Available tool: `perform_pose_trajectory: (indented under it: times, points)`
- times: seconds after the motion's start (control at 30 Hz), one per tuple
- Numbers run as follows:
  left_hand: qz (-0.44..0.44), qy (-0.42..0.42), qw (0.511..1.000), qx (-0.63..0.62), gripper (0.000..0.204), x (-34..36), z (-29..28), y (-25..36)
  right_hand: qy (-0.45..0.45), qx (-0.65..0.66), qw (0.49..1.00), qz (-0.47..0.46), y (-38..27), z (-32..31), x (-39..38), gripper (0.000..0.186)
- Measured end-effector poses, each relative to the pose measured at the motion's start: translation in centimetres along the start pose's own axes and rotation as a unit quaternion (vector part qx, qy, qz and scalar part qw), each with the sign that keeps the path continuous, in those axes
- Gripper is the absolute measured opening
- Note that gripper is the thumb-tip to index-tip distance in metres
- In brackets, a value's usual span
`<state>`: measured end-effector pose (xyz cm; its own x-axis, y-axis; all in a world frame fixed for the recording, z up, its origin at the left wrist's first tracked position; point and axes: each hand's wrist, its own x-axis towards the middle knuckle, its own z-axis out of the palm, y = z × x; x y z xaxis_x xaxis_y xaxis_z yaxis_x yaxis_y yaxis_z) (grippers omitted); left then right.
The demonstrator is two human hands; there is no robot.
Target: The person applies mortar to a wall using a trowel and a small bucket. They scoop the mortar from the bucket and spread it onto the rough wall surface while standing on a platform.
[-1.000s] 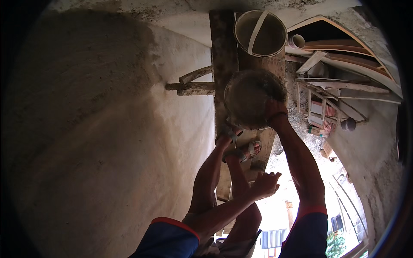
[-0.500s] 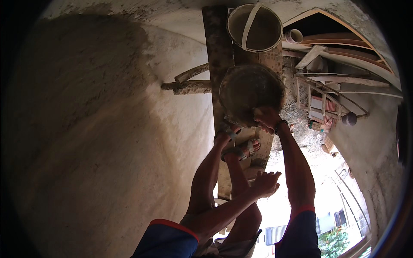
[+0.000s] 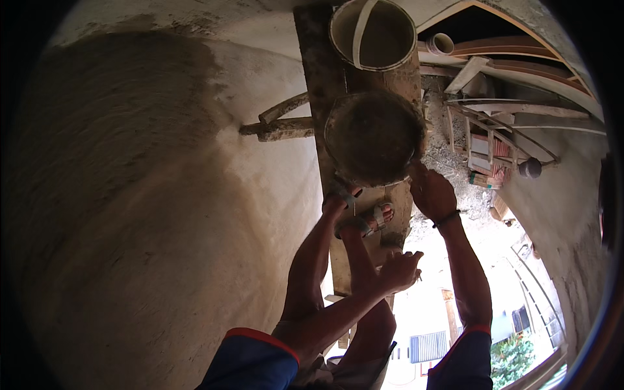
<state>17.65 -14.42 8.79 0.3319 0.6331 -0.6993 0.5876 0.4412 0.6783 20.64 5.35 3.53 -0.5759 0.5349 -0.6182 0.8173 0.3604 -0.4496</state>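
Right hand (image 3: 434, 192) now draws back to the basin's (image 3: 374, 138) four-o'clock rim, baring its inside; grip bunched, pinch unclear; left hand (image 3: 400, 272) curled, can't tell if holding.

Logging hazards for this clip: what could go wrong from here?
1. The round basin reaches the right edge of the wooden planks, with the right hand at its near right rim; a knock might slide or tip it off.
2. The sandalled feet stand on those planks just short of the basin, so a small step could bump it.
3. The bucket beyond the basin also sits by that right edge and might topple if jolted.
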Motion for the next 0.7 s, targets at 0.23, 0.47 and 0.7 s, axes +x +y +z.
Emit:
perform_pose_trajectory:
  times: [0.23, 0.47, 0.7]
  points:
    - [-0.01, 0.004, 0.998, -0.067, 0.046, 0.4, 0.0, 0.1, 0.028, -0.098, 0.991, 0.086, -1.8, 1.4, 8.5, 0.026]
    - [0.002, 0.03, 1.0, -0.001, 0.044, 0.2, 1.2, -0.1, -0.231, -0.162, 0.953, 0.106, -3.7, 2.9, 11.8, 0.017]
    - [-0.041, -0.063, 0.997, -0.007, 0.046, 0.6, -0.4, 0.0, -0.313, 0.073, 0.943, 0.089, -0.5, 4.6, 12.3, 0.016]
